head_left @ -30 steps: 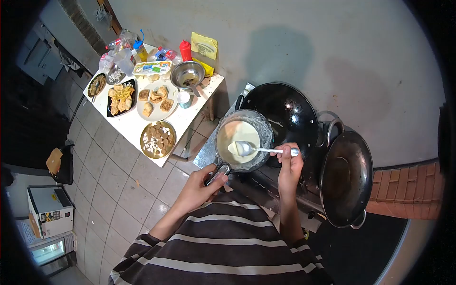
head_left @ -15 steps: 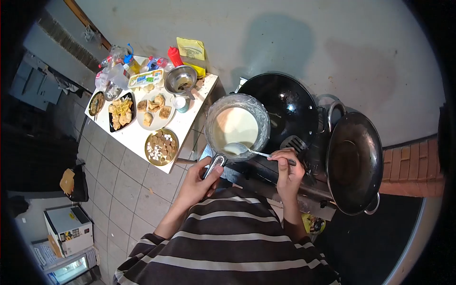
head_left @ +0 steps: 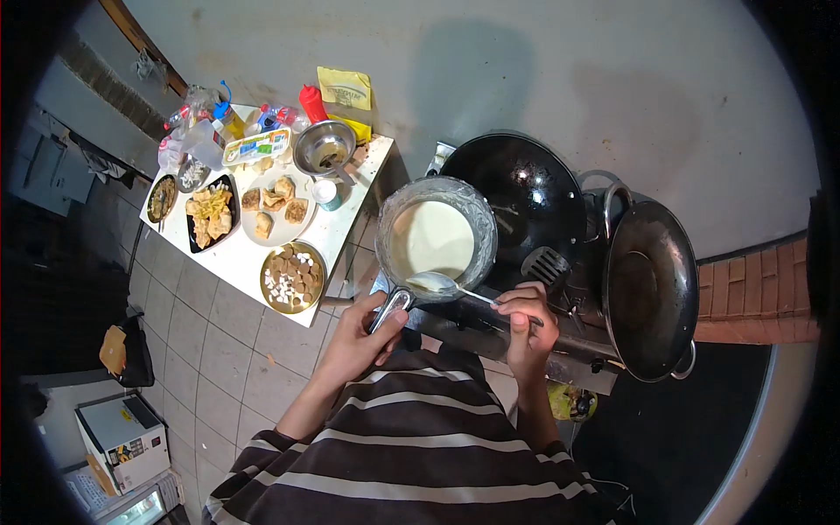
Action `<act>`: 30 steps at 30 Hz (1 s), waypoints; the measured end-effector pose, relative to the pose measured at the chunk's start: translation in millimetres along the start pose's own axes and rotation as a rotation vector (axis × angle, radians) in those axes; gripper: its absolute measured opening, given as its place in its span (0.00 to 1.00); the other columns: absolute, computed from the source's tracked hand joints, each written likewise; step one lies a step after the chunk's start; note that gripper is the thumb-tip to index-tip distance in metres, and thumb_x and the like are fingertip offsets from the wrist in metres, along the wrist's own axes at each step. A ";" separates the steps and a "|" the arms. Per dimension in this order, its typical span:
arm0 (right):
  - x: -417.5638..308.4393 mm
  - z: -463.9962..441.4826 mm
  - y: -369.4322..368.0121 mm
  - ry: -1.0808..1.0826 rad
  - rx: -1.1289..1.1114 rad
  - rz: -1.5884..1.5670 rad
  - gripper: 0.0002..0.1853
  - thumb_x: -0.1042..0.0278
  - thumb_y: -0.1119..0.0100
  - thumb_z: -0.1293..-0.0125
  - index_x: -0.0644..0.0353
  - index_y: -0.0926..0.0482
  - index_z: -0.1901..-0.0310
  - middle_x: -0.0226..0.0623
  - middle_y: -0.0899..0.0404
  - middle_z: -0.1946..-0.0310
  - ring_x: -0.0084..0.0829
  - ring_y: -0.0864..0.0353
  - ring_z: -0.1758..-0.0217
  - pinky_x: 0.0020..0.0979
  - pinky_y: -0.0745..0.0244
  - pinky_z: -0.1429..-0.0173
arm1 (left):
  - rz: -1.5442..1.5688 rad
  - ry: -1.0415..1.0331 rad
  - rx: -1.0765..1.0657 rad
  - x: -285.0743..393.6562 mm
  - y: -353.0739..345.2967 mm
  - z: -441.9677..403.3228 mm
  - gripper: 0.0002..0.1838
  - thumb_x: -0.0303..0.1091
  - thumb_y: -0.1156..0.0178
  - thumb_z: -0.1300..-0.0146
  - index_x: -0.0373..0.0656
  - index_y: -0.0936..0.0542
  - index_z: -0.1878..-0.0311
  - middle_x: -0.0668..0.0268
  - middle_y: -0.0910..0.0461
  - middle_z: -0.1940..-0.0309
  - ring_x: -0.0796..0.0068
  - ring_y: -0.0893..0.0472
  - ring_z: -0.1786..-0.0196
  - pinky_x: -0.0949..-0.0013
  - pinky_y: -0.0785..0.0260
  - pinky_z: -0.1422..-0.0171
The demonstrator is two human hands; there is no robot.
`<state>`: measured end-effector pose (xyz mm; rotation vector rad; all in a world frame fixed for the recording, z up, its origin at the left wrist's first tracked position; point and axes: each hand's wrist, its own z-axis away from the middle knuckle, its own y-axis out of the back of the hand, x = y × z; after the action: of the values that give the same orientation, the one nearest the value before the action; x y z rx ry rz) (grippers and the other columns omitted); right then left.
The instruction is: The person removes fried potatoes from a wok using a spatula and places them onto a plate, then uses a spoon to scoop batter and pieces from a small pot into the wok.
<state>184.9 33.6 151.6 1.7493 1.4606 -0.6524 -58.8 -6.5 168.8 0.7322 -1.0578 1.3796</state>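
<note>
My left hand is closed around the metal-and-black handle of a pot, whose inner wall is smeared white. Inside it lies a smooth, creamy white mixture. A metal spoon is pinched in my right hand. The bowl of the spoon rests over the near side of the pot, by the rim, with some white mixture in it. Just beyond the pot sits a large black wok on the stove.
A slotted turner leans at the wok's near edge. To the right stands another two-handled wok. On the left, a white table carries plates of food, a steel bowl, a red squeeze bottle and a gold-coloured bowl of sliced pieces.
The spoon has shifted slightly towards me, nearer the pot's near rim. My left hand keeps its hold on the handle. The whole view has turned a little.
</note>
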 end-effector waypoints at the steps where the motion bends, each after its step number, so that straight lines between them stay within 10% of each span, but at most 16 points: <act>1: -1.4 1.8 -2.1 0.002 -0.006 0.014 0.10 0.65 0.45 0.27 0.61 0.22 0.65 0.38 0.17 0.68 0.36 0.21 0.62 0.36 0.28 0.51 | 0.002 0.005 -0.007 -1.6 2.6 0.4 0.10 0.35 0.42 0.27 0.40 0.28 0.61 0.72 0.30 0.83 0.86 0.34 0.85 0.79 0.46 0.82; 30: -2.7 16.0 -13.0 -0.068 0.000 -0.095 0.12 0.65 0.50 0.25 0.64 0.25 0.65 0.42 0.19 0.68 0.35 0.23 0.61 0.35 0.28 0.53 | 0.054 0.001 0.052 -17.0 5.4 19.9 0.13 0.37 0.40 0.28 0.39 0.28 0.65 0.73 0.29 0.83 0.87 0.34 0.85 0.77 0.47 0.81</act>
<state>172.9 20.0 141.4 1.6499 1.5036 -0.7540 -65.3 -30.9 160.3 0.7455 -1.0507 1.4577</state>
